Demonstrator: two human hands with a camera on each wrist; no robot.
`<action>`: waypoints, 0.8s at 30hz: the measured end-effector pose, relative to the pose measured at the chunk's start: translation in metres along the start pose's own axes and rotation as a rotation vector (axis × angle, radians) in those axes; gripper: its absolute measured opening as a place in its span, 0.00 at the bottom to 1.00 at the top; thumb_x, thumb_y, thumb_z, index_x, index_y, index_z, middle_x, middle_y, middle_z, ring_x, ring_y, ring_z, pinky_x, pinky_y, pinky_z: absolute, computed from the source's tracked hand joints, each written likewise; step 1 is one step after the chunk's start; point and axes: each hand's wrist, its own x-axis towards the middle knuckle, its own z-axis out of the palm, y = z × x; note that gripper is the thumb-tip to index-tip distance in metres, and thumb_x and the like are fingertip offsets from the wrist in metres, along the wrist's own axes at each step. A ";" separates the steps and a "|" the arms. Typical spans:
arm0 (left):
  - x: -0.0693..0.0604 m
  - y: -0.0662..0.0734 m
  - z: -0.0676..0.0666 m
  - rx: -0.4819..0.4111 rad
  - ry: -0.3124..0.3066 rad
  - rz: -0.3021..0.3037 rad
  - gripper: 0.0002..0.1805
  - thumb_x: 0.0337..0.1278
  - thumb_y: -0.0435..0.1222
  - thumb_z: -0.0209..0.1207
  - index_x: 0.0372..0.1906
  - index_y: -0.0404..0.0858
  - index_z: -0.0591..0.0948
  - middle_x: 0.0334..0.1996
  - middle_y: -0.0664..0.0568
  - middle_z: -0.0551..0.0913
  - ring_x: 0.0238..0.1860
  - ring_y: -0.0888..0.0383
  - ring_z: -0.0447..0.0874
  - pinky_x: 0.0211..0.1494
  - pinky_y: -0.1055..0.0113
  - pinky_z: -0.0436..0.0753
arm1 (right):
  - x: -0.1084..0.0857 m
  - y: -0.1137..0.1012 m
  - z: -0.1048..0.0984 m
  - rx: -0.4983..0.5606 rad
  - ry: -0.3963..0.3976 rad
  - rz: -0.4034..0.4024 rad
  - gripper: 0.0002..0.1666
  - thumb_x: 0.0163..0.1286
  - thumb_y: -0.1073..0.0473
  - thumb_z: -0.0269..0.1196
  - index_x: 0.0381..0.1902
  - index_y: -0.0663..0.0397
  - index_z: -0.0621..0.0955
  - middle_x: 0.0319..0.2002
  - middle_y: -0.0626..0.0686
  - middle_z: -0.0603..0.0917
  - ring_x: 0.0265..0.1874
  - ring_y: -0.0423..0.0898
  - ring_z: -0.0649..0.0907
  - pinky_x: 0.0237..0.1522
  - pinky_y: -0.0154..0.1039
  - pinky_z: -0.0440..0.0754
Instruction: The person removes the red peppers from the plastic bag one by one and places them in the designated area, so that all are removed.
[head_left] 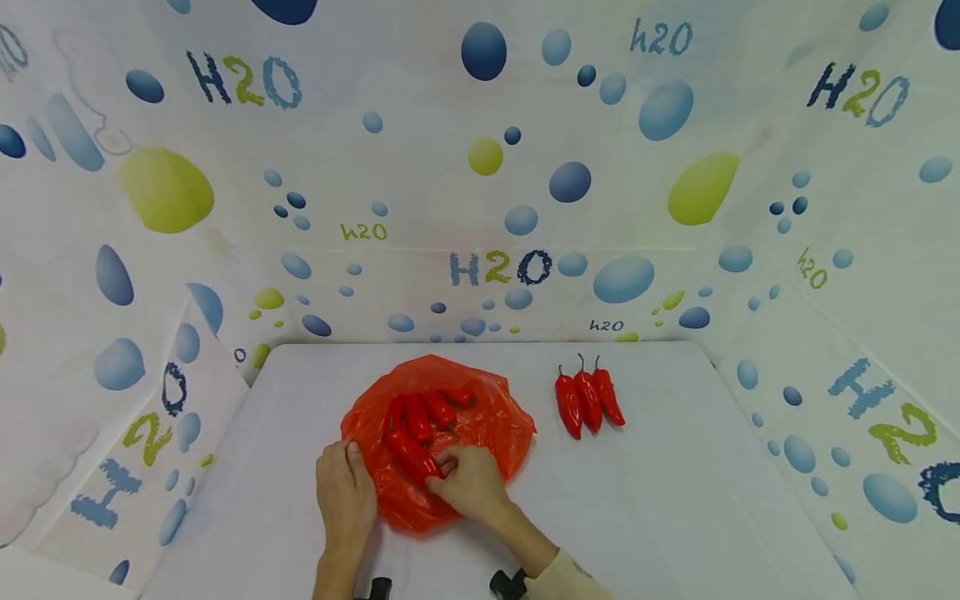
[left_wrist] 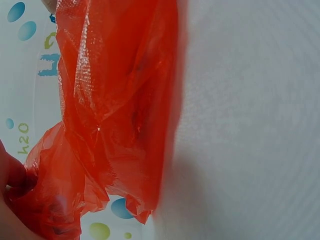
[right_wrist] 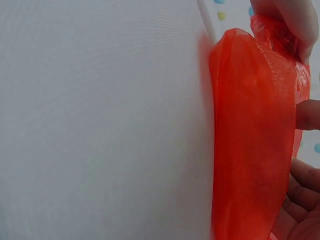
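Observation:
A red plastic bag [head_left: 517, 425] lies spread on the white table with several red peppers [head_left: 417, 418] in its opening. My left hand [head_left: 345, 487] pinches the bag's left edge; in the left wrist view part of the hand [left_wrist: 10, 200] is against the crumpled plastic [left_wrist: 115, 100]. The thumb and fingers of my right hand [head_left: 472, 487] hold the lower end of the nearest pepper [head_left: 408, 454], inside the opening. The right wrist view shows its fingers [right_wrist: 306, 116] beside the bag's wall [right_wrist: 252, 135], which hides the pepper there.
Three red peppers [head_left: 588, 400] lie side by side on the table [head_left: 675, 500], right of the bag, stems toward the back. Patterned sheets [head_left: 420, 167] with blue and green drops stand behind the table and on both sides.

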 end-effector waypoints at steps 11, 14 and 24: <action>-0.001 0.002 -0.002 -0.001 -0.012 -0.006 0.11 0.80 0.31 0.48 0.44 0.26 0.76 0.34 0.38 0.75 0.38 0.43 0.71 0.41 0.55 0.66 | -0.002 0.004 -0.006 0.043 0.012 0.004 0.12 0.62 0.57 0.77 0.40 0.56 0.88 0.28 0.42 0.86 0.25 0.32 0.82 0.32 0.29 0.83; -0.001 0.002 -0.001 0.003 -0.010 -0.003 0.11 0.80 0.31 0.48 0.43 0.26 0.76 0.34 0.38 0.75 0.38 0.43 0.71 0.41 0.55 0.66 | -0.003 0.003 -0.008 0.046 0.013 0.018 0.12 0.62 0.57 0.77 0.40 0.56 0.88 0.29 0.41 0.86 0.26 0.32 0.83 0.32 0.30 0.83; -0.002 0.002 -0.001 0.003 -0.023 -0.014 0.10 0.80 0.32 0.49 0.44 0.27 0.76 0.35 0.39 0.75 0.38 0.46 0.70 0.41 0.56 0.66 | -0.009 -0.008 -0.022 0.057 0.023 0.045 0.13 0.62 0.56 0.77 0.42 0.56 0.88 0.31 0.44 0.86 0.28 0.35 0.83 0.34 0.30 0.83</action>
